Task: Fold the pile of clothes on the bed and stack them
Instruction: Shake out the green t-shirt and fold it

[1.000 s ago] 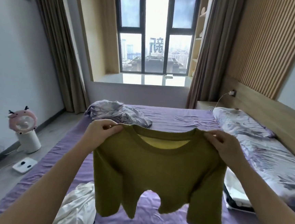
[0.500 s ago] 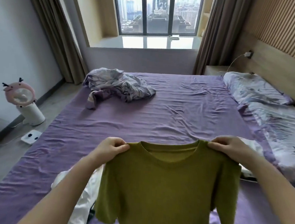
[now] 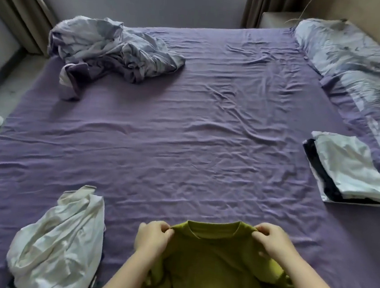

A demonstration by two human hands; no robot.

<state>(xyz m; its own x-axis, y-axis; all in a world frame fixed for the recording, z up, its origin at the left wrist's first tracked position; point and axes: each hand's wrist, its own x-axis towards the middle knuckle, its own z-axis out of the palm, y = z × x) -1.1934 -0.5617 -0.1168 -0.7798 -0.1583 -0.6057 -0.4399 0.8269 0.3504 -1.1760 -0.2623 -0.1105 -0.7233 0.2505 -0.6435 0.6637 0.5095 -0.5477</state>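
While both hands work at the bottom centre of the frame, the olive-green shirt (image 3: 215, 261) lies between them, its neckline facing up the frame and its lower part bunched against the bottom edge. The left hand (image 3: 153, 237) pinches the shirt at its left shoulder, fingers curled round the fabric. The right hand (image 3: 272, 243) pinches the right shoulder in the same way, thumb and fingers closed on the cloth beside the collar. Whether the shirt's shoulders touch the bed (image 3: 185, 132) or hang just above it cannot be told.

The bed fills most of the frame, covered in a wrinkled purple sheet. At the lower left a crumpled white garment (image 3: 61, 242) lies in a heap on the sheet, just beside the left forearm. At the right edge, about mid-height, sits a folded stack (image 3: 347, 169) with a white piece on top and dark pieces under it. In the upper left a rumpled grey-and-purple blanket (image 3: 110, 45) is bundled near the bed's corner. Along the upper right run two patterned pillows (image 3: 344, 47), one above the other in the frame, touching the sheet's edge. Curtains (image 3: 15, 2) hang at the upper left and top right corners.
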